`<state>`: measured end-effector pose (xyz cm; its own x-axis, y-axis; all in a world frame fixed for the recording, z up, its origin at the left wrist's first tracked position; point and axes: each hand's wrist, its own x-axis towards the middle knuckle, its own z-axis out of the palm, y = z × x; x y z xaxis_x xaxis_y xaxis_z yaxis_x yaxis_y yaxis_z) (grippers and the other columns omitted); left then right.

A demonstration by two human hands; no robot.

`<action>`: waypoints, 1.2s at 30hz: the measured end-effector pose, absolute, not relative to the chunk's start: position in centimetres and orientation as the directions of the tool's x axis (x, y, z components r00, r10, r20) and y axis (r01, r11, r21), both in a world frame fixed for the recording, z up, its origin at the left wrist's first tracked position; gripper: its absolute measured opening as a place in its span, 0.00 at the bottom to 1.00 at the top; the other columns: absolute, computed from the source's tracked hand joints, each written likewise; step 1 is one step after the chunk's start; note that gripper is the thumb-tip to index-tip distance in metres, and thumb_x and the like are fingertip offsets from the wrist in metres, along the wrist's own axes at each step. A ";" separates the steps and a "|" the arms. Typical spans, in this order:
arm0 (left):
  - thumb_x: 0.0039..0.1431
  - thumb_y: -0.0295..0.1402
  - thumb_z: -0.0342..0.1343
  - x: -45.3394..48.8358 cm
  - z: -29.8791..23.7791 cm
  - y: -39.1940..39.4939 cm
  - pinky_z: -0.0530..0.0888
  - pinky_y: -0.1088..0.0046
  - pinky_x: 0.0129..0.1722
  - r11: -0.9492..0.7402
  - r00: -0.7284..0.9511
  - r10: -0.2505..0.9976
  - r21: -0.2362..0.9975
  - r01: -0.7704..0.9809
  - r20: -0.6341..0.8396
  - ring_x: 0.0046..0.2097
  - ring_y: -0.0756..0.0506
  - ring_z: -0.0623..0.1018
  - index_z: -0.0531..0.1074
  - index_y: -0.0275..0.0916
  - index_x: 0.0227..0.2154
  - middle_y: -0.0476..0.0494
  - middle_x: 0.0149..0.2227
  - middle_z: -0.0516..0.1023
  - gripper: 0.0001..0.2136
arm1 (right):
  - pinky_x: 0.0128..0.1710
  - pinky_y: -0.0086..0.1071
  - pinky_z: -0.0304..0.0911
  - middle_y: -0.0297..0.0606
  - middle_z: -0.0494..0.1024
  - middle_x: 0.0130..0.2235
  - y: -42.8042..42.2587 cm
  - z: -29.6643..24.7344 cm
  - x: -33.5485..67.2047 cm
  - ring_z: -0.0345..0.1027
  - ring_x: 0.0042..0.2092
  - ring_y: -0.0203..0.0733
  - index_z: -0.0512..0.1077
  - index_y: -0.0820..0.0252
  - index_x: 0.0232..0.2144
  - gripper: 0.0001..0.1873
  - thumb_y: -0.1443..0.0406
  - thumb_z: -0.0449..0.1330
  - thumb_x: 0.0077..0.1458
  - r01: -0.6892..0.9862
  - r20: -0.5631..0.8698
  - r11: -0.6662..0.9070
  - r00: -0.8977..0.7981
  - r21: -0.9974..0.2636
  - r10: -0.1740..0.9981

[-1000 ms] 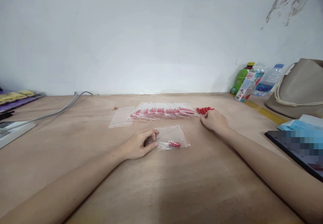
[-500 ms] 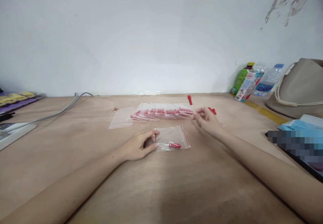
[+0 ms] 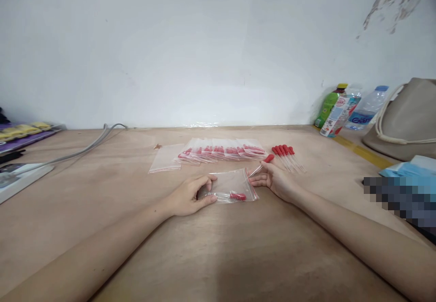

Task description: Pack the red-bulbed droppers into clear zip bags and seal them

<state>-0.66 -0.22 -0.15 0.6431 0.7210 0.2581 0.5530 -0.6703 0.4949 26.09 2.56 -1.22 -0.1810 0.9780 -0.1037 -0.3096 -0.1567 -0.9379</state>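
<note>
A clear zip bag [image 3: 230, 181] lies on the table with one red-bulbed dropper [image 3: 237, 196] inside it. The fingers and thumb of my left hand [image 3: 192, 195] grip the bag's left end. Between the fingers of my right hand [image 3: 274, 179] is a second glass dropper [image 3: 269, 158], tilted with its red bulb up and its glass tip at the bag's red-edged right end. Whether the tip is inside the bag I cannot tell. Just beyond my right hand, several loose droppers [image 3: 282, 150] lie side by side.
A row of filled zip bags [image 3: 218, 150] overlaps behind the bag, with flat bags [image 3: 165, 159] to their left. At right are bottles [image 3: 330, 106], a carton [image 3: 335, 116], a beige bag [image 3: 405, 116] and a blue packet [image 3: 408, 172]. A grey cable [image 3: 81, 150] runs at left.
My right hand has come down and toward me with the dropper, from beside the loose droppers to the bag's right end. My left hand keeps its hold on the bag.
</note>
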 end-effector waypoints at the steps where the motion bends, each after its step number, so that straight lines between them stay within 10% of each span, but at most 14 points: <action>1: 0.57 0.39 0.52 -0.7 -0.1 -0.2 0.69 0.67 0.43 -0.671 0.644 0.720 0.494 0.552 0.259 0.49 0.43 0.71 0.60 0.39 0.30 0.40 0.51 0.68 0.09 | 0.30 0.33 0.69 0.40 0.74 0.29 2.6 -1.3 26.2 0.72 0.28 0.39 0.62 0.61 0.30 0.08 0.62 0.55 0.52 -0.315 -0.116 -0.175 -0.197 -0.933 0.974; 16: 0.58 0.42 0.52 -0.6 -0.1 -0.2 0.67 0.61 0.52 -0.667 0.644 0.731 0.435 0.604 0.227 0.53 0.41 0.68 0.58 0.42 0.54 0.41 0.54 0.66 0.22 | 0.25 0.27 0.57 0.34 0.72 0.24 2.5 -2.6 26.7 0.61 0.25 0.32 0.75 0.61 0.22 0.11 0.59 0.66 0.38 0.303 0.260 0.383 -0.375 -0.873 0.890; 22: 0.58 0.41 0.52 -0.5 0.0 -0.1 0.68 0.62 0.51 -0.681 0.651 0.720 0.427 0.594 0.242 0.52 0.41 0.69 0.58 0.41 0.54 0.41 0.53 0.67 0.22 | 0.21 0.25 0.55 0.32 0.70 0.20 2.1 -2.4 25.8 0.60 0.22 0.31 0.76 0.61 0.31 0.13 0.58 0.63 0.43 0.369 0.193 0.354 -0.407 -0.860 0.893; 32: 0.57 0.41 0.53 -0.6 -0.1 -0.2 0.67 0.62 0.52 -0.681 0.650 0.718 0.441 0.585 0.248 0.53 0.42 0.69 0.58 0.41 0.55 0.41 0.53 0.67 0.23 | 0.42 0.34 0.64 0.39 0.77 0.40 1.9 -1.4 26.3 0.70 0.42 0.39 0.71 0.59 0.42 0.19 0.55 0.56 0.51 0.156 0.073 0.213 -0.618 -0.965 0.783; 36: 0.58 0.41 0.52 -0.5 -0.2 0.0 0.65 0.61 0.54 -0.700 0.669 0.700 0.423 0.575 0.251 0.55 0.42 0.67 0.62 0.41 0.54 0.41 0.55 0.66 0.22 | 0.39 0.35 0.64 0.40 0.77 0.38 3.4 -0.7 28.0 0.70 0.39 0.41 0.71 0.60 0.40 0.18 0.56 0.55 0.50 0.373 0.229 0.374 -0.377 -0.849 0.898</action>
<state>-0.55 0.01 -0.20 0.6685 0.7002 0.2505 0.5747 -0.7002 0.4235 27.99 3.40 -0.67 -0.3765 0.8975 0.2295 0.3729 0.3736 -0.8494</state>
